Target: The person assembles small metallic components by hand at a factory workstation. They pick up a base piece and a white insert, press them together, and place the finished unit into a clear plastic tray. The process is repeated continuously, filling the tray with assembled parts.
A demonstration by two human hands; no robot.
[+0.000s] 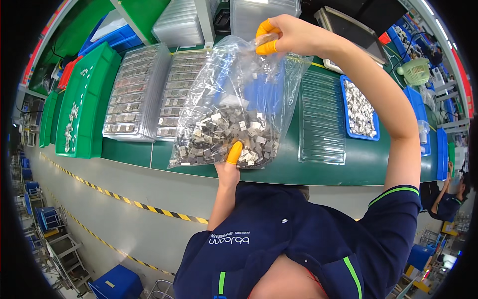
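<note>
Clear plastic bag (234, 104) of small metal parts hangs over the green table (318, 172). My right hand (279, 35) pinches its top between orange-capped fingers; my left hand (230, 167) presses up under the load, its grip hidden from me.

Risk, as I judge it: a thin pinch could slip, or the film could tear, dumping parts.

Stacked clear trays (137, 94) and a blue tray of parts (359, 107) crowd either side.

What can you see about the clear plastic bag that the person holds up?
The clear plastic bag is thin, crinkled and see-through. Small grey metal parts fill its lower half. It hangs above the green table. The right hand, with orange finger covers, pinches its gathered top; the left hand supports its bottom from below.
</note>
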